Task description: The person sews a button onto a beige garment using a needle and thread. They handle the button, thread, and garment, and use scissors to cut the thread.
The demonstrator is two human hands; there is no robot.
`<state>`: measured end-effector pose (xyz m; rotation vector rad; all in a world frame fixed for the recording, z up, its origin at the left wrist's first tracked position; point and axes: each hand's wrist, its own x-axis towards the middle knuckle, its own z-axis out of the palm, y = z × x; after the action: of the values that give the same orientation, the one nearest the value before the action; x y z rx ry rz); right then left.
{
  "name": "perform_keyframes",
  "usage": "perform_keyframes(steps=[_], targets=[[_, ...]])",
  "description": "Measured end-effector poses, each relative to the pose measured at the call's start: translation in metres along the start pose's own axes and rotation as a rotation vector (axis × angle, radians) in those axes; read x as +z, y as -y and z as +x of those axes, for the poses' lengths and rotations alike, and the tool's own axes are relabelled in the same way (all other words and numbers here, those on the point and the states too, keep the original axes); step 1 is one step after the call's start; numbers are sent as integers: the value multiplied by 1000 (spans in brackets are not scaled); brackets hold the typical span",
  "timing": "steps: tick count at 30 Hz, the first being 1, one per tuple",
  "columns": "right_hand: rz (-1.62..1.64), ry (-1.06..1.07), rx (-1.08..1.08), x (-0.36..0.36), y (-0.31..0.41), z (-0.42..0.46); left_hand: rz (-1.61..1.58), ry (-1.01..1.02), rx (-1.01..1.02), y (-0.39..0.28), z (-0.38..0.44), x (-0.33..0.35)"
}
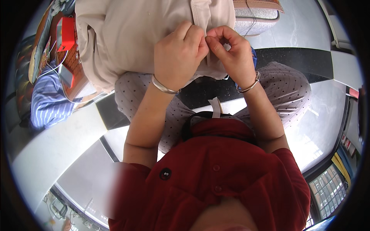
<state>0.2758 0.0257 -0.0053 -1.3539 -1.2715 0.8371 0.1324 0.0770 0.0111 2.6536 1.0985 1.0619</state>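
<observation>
A beige garment [124, 37] lies spread before me, with a stitched fabric strip [199, 14] running down towards my fingers. My left hand [180, 55] is curled over the garment, its thumb and fingers pinched at the strip's edge. Thumb and forefinger of my right hand [232, 56] pinch at the same edge, and the fingertips of both hands meet there. Any small thing between the fingertips is hidden. The garment's lower edge hangs over my knees in dotted trousers [286, 92]. Something blue [254, 56] shows partly behind my right wrist.
At left, a red box [66, 34] and a phone-like device [66, 76] with a white cable lie on a brown woven surface [70, 59]. Beside them is another person's blue striped clothing [52, 101]. A grey cushioned seat [257, 21] stands at upper right. The floor has black tile bands [294, 60].
</observation>
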Motion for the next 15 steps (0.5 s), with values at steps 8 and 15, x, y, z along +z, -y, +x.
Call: perform_keyframes(steps=[8,15], targets=[[-23,-39,-64,7,-3,1,-3,-38,-32,0,-5,1],[150,21,87,-1,-10,0,-184,-128,-150,5,2,-17]])
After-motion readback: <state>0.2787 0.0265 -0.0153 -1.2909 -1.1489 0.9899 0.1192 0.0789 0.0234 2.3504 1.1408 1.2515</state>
